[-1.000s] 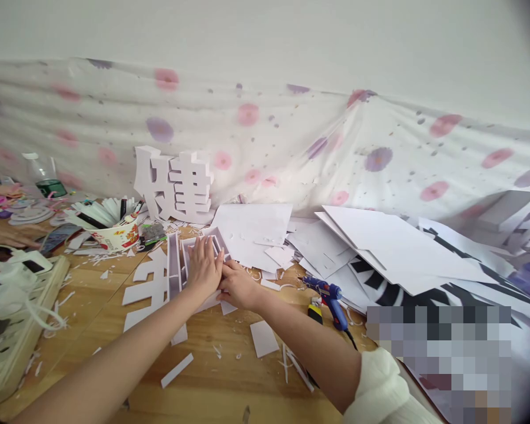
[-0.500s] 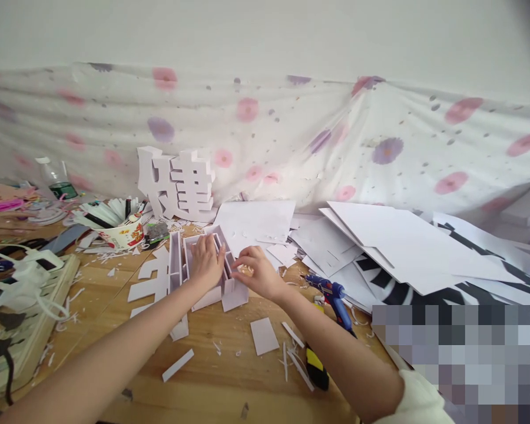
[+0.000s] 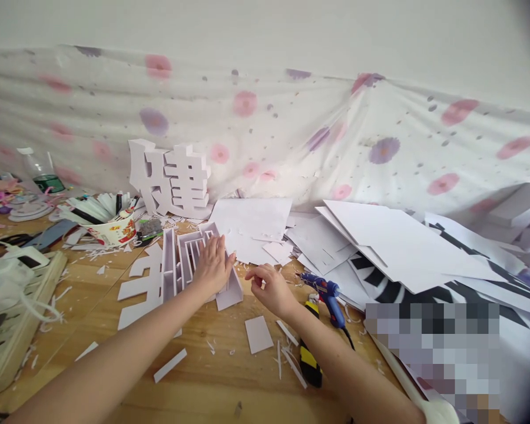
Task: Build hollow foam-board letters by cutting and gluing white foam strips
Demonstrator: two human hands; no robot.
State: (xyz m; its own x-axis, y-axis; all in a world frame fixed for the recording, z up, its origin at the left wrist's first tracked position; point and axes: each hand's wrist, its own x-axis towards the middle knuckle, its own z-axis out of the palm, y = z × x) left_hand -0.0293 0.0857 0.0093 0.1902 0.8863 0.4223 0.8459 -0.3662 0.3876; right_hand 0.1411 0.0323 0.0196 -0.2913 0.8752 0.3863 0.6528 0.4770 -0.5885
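Observation:
A white foam-board letter form [image 3: 235,287] with upright walls and narrow channels lies on the wooden table. My left hand [image 3: 212,263] rests across its right part, fingers stretched out and thumb apart; part of the walls is hidden beneath. To the right of the form, my right hand [image 3: 271,288] hovers off it with the fingers curled in, and nothing shows in them. A flat white cut-out [image 3: 148,287] lies left of the form. Close to my right hand is a blue hot glue gun [image 3: 328,292], lying on the table.
Behind stands a finished white foam character [image 3: 170,179]. A paper bowl of white strips and pens [image 3: 115,231] is at left, near a power strip [image 3: 30,330]. A yellow-black cutter [image 3: 310,362], foam scraps [image 3: 259,334] and stacked white boards [image 3: 401,241] lie at right.
My right hand has pulled back from the form's right wall, moving right and slightly down. My left hand has shifted a little right over the form. The view has turned slightly.

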